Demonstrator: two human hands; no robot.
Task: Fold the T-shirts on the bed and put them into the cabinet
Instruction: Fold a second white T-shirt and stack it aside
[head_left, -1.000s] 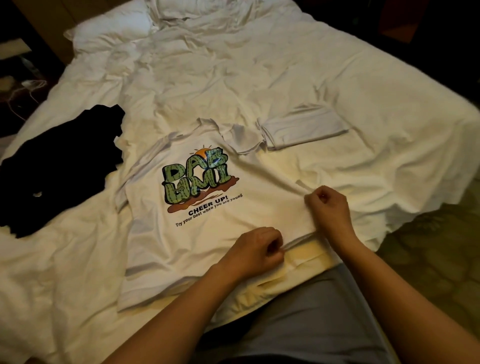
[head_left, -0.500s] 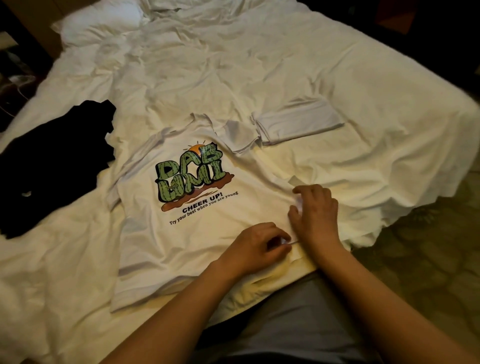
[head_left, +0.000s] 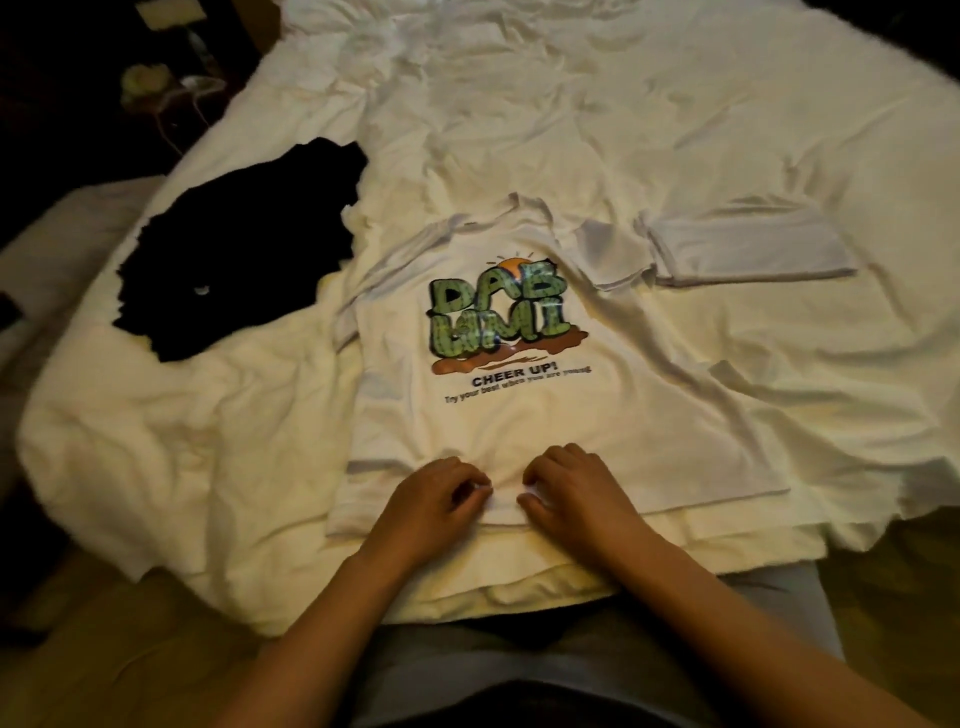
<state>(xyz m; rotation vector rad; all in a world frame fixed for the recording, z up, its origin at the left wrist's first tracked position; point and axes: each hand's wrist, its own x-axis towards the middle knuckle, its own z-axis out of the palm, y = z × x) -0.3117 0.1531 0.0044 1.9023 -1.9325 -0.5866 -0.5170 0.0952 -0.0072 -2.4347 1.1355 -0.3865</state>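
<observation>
Both hands have slid left along the hem of the white printed cotton T-shirt to its middle. The left hand and right hand now sit close together, fingers curled and pinching the hem, likely readying the shirt for folding on the white-sheeted bed.

Matt white cloth T-shirt with glossy print.

Bare forearms, no sleeves in view; grey trousers below.

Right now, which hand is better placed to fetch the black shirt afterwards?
Left. The black shirt lies on the left side of the bed; the left hand is nearer than the right hand.
</observation>
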